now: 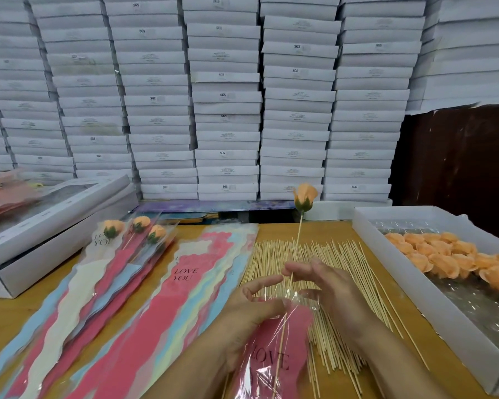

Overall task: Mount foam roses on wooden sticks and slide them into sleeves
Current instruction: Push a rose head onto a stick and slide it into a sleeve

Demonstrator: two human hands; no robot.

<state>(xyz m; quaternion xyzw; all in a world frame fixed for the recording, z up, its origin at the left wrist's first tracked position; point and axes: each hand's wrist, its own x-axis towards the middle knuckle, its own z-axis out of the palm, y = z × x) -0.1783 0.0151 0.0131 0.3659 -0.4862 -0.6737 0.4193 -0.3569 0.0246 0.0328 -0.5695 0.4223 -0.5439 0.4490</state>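
An orange foam rose (305,197) sits on top of a wooden stick (296,244). My right hand (329,286) pinches that stick at mid-length. The stick's lower part runs inside a pink "LOVE YOU" sleeve (274,361) with a clear plastic top. My left hand (254,309) holds the sleeve's open mouth. Loose wooden sticks (334,263) lie spread on the table under my hands. A fan of empty pink, blue and cream sleeves (167,289) lies to the left. Three sleeved roses (140,228) rest at the back left.
A white tray (409,272) at the right holds several orange foam rose heads (455,257). White flat boxes (49,231) lie at the left edge. Tall stacks of white boxes (228,96) form a wall behind the wooden table (277,231).
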